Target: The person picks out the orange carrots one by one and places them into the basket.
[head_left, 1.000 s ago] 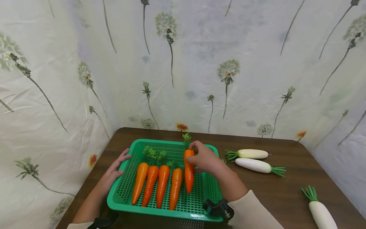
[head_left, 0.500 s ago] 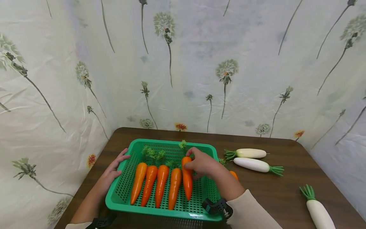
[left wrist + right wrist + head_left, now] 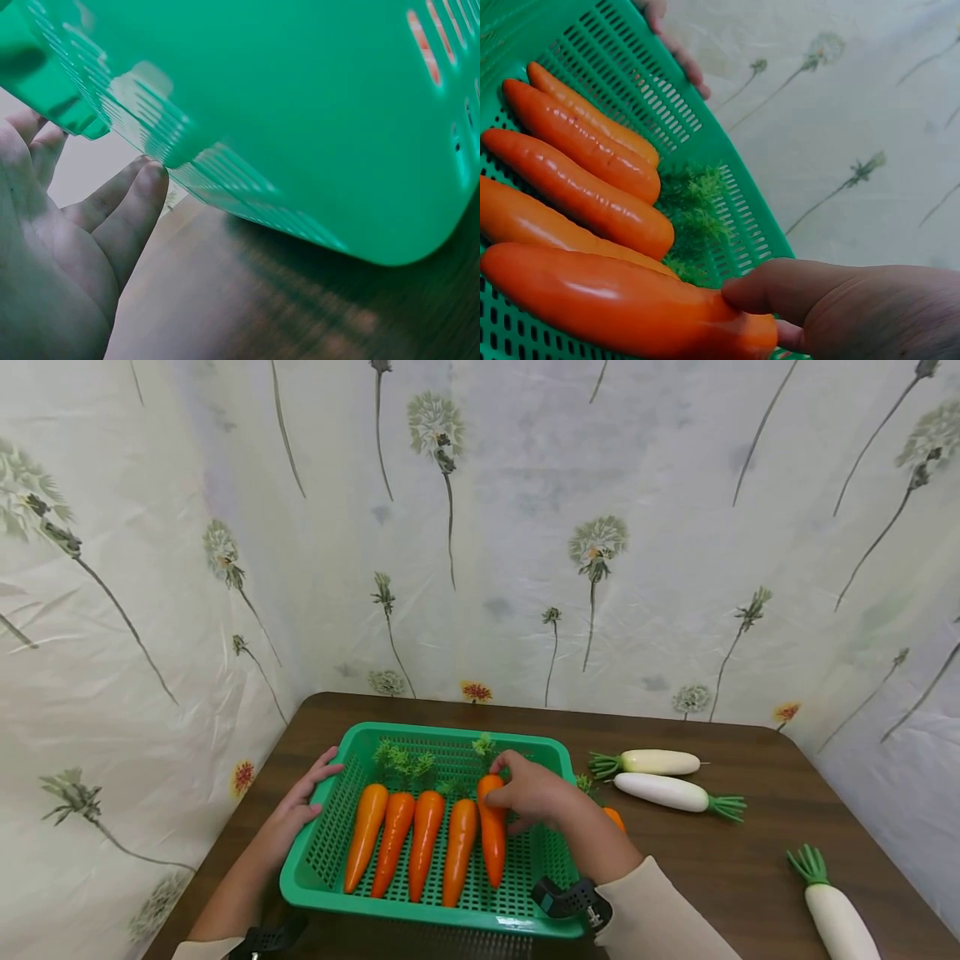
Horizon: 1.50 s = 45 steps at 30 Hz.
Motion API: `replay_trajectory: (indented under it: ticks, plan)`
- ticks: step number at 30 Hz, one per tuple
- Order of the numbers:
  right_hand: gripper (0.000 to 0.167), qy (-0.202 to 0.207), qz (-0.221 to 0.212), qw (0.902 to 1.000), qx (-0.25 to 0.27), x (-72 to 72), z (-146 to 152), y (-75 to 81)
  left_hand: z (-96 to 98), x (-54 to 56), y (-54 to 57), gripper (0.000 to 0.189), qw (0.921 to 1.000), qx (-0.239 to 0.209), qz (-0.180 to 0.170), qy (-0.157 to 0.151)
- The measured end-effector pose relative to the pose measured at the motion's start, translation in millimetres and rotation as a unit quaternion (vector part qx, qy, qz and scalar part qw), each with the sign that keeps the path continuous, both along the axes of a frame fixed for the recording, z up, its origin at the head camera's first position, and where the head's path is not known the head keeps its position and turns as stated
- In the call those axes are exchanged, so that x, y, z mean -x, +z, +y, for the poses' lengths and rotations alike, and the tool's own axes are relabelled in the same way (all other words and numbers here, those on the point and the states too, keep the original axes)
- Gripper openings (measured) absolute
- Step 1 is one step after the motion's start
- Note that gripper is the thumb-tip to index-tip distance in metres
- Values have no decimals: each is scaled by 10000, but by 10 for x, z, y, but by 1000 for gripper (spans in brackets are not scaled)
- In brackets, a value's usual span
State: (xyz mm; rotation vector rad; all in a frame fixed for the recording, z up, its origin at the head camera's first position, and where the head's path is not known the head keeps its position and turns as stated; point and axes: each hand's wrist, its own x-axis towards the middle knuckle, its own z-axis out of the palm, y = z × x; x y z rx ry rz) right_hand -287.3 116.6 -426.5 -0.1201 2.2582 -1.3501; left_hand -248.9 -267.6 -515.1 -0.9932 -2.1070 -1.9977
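My right hand (image 3: 536, 791) pinches the thick top end of an orange carrot (image 3: 491, 835) inside a green plastic basket (image 3: 431, 920). In the right wrist view the thumb lies over that carrot (image 3: 622, 296), with other fingers mostly hidden behind it. Several more carrots (image 3: 425, 843) lie side by side to its left, tips toward the person, with feathery green tops (image 3: 405, 764) at the far end. My left hand (image 3: 292, 818) touches the basket's left side. Its fingers (image 3: 135, 214) are fairly straight against the slotted wall (image 3: 225, 172) in the left wrist view.
On the dark wooden table (image 3: 697, 868), two white radishes with green stems, one creamy (image 3: 660, 762) and one whiter (image 3: 663, 792), lie right of the basket. Another radish (image 3: 840, 918) lies nearer. Part of a carrot (image 3: 613, 818) shows behind the right forearm. A flower-print cloth (image 3: 510, 527) hangs behind.
My right hand has lowered the carrot into the basket, its tip shifting nearer the front, beside the row. Over the last half second it barely moves. The left hand stays at the rim.
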Motion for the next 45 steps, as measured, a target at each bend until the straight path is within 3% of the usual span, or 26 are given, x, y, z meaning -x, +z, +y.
replay_trajectory:
  ticks: [17,45]
  plan:
    - [46,198,-127,9996,-130,-8,5,-7,26,-42,65,50,9996,42,-248,108]
    - [46,358,-113,9970,-671,-44,-10,4,13,-25,34,49,10000,-4,-91,-22]
